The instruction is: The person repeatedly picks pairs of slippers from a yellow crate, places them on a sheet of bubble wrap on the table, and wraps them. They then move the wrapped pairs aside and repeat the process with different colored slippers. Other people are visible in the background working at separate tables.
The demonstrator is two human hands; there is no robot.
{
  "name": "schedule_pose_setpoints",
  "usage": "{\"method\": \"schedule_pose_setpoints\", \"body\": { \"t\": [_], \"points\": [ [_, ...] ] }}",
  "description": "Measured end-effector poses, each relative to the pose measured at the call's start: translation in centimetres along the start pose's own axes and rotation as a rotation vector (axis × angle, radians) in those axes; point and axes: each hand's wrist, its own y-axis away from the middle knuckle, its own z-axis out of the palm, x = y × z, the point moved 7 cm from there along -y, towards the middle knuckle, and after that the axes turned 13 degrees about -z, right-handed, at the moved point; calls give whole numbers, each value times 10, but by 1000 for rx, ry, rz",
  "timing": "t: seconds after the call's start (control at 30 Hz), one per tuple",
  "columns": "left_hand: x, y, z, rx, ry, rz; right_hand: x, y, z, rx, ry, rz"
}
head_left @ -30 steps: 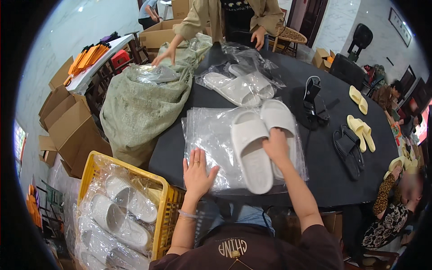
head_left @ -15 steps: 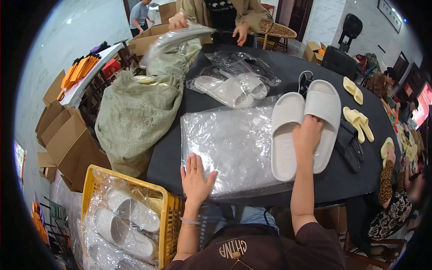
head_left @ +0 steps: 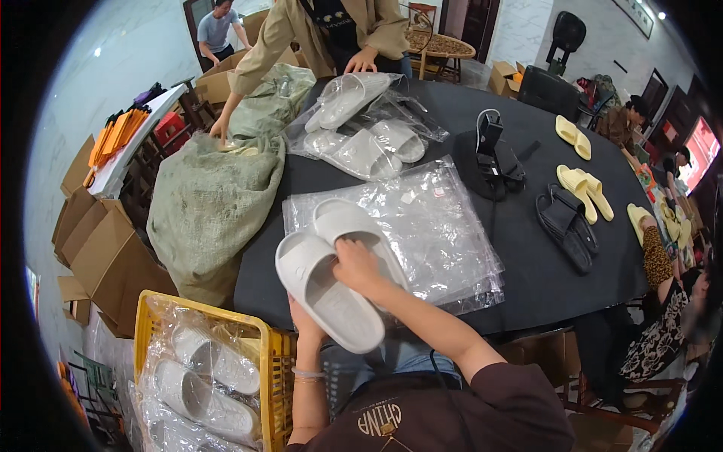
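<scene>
Your right hand (head_left: 355, 264) has its fingers bunched and pinching the pair of white slippers (head_left: 337, 305) where the two meet, the fingertips hidden between the straps and soles. The pair is in front of you, over the left part of the stacked clear plastic bags (head_left: 452, 233), and the nearer slipper reaches past the near edge of the black table (head_left: 520, 282). Your left hand (head_left: 304, 321) is partly hidden behind that slipper — you can't tell from this view whether its fingers are spread or closed. Low on your left, a yellow basket (head_left: 272, 361) holds bagged slippers (head_left: 203, 395); beyond it a green sack (head_left: 215, 218) stands beside the table. Across from you, a co-worker's hand (head_left: 221, 126) reaches to the sack's mouth. More wrapped white slippers (head_left: 361, 153) lie past the bags, while black sandals (head_left: 565, 230) and yellow slippers (head_left: 584, 192) sit toward the right.
</scene>
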Motion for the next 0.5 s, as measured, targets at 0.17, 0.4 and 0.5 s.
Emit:
{"method": "schedule_pose_setpoints", "body": {
  "t": [0.17, 0.4, 0.5],
  "points": [
    [34, 7, -4, 111, -529, 156, 52, 12, -38, 27, 147, 123],
    [43, 10, -7, 128, -438, 152, 165, 55, -129, 274, 284, 461],
    [45, 8, -4, 105, -443, 150, 174, 66, -139, 274, 255, 548]
  ]
}}
